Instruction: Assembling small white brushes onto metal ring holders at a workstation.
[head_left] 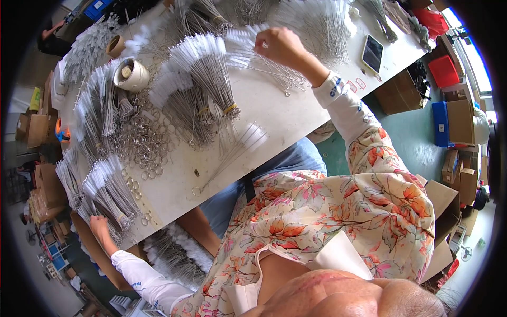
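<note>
My right hand (281, 47), fingers curled inward, is over the far part of the table (253, 108), above loose wire brushes (272, 74) with white bristles and looped wire ends. What its fingers hold, if anything, is hidden. At the near left corner, my left hand (100, 228) is closed beside the wire ends of a brush bundle (107, 186); I cannot make out anything in its grip. Between the hands stands a tied brush bundle (211, 68), bristles pointing away from me. A few single brushes (252, 138) lie fanned near the front edge.
A pile of metal rings (150, 137) lies left of centre, beside a white tape roll (132, 75). More brushes (317, 26) cover the back. A phone (372, 53) rests at the right. A cardboard box (179, 253) of brushes is below the near edge.
</note>
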A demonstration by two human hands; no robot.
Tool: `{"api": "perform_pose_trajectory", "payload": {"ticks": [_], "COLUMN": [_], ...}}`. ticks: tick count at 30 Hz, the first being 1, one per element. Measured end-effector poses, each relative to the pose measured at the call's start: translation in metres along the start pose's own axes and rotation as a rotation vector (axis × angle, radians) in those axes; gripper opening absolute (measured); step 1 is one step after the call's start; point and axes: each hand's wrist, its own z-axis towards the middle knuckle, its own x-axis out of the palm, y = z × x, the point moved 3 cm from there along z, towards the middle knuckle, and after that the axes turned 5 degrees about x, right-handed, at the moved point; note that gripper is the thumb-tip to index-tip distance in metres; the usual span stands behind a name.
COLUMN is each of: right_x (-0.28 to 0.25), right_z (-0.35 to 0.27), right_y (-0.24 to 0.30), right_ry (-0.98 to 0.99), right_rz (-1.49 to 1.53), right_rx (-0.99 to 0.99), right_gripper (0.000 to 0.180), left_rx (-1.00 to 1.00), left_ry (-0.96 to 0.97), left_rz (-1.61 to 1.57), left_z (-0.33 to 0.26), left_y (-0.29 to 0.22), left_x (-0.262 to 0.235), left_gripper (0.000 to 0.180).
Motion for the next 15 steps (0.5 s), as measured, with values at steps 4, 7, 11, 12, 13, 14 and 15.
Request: {"api": "perform_pose_trajectory", "payload": {"ticks": [4, 7, 11, 12, 13, 14, 15], "right_x": [-0.046, -0.052, -0.038, -0.036, -0.028, -0.008, 0.003], "right_z": [0.024, 0.030, 0.019, 0.017, 0.014, 0.016, 0.021], "right_y": [-0.034, -0.084, -0.114, -0.117, -0.119, -0.120, -0.106], "right_ry": [-0.116, -0.062, 0.053, 0.052, 0.101, 0.164, 0.178], "right_rz": [0.174, 0.577, -0.110, -0.120, -0.239, -0.307, -0.299], "right_rx": [0.178, 0.226, 0.383, 0.383, 0.403, 0.397, 0.414], "right_gripper": [0.018, 0.014, 0.026, 0.026, 0.025, 0.026, 0.025], "left_rx": [-0.132, -0.046, 0.019, -0.027, -0.082, -0.094, -0.121], "left_ry": [0.106, 0.032, -0.011, 0.030, 0.069, 0.035, 0.005], "left_rz": [-0.081, -0.196, -0.150, -0.221, -0.286, -0.301, -0.328], "left_z": [0.001, 0.004, 0.001, 0.002, -0.001, 0.003, 0.004], "left_y": [0.003, 0.015, 0.000, -0.006, -0.005, 0.032, 0.090], "left_x": [-0.005, -0.005, 0.002, 0.008, 0.012, 0.007, 0.017], "left_gripper": [0.015, 0.013, 0.013, 0.012, 0.011, 0.010, 0.009]}}
